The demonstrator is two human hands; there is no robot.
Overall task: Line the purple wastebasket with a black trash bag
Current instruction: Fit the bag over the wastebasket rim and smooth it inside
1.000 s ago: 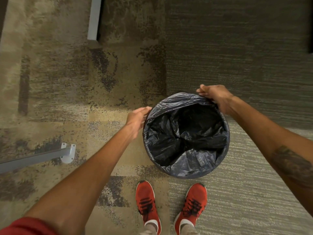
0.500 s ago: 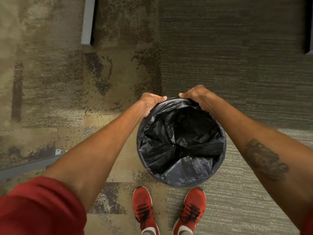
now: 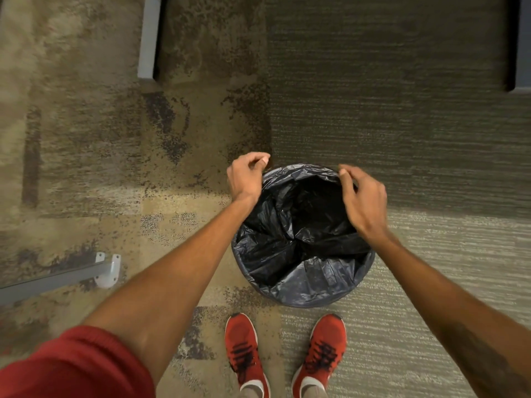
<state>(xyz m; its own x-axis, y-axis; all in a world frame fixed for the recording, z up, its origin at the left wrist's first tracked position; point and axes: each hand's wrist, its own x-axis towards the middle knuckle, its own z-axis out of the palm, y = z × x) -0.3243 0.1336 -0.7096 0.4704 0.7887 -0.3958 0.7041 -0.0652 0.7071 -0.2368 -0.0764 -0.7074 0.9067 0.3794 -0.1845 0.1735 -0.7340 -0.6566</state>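
The round wastebasket stands on the carpet in front of my feet, and only a pale sliver of its rim shows at the far left. A black trash bag fills it, folded over the rim all round and crumpled inside. My left hand hovers just above the far-left rim with loosely curled fingers that hold nothing. Over the far-right part of the opening is my right hand, fingers hanging loose and apart, off the plastic.
A grey metal leg with a white foot bracket lies at the left. Another grey post stands at the back left and a dark panel edge at the back right. My red shoes are close behind the basket.
Both hands slid along the bag's rim toward the far side, then let go and lifted off it. The bag stays folded over the rim.
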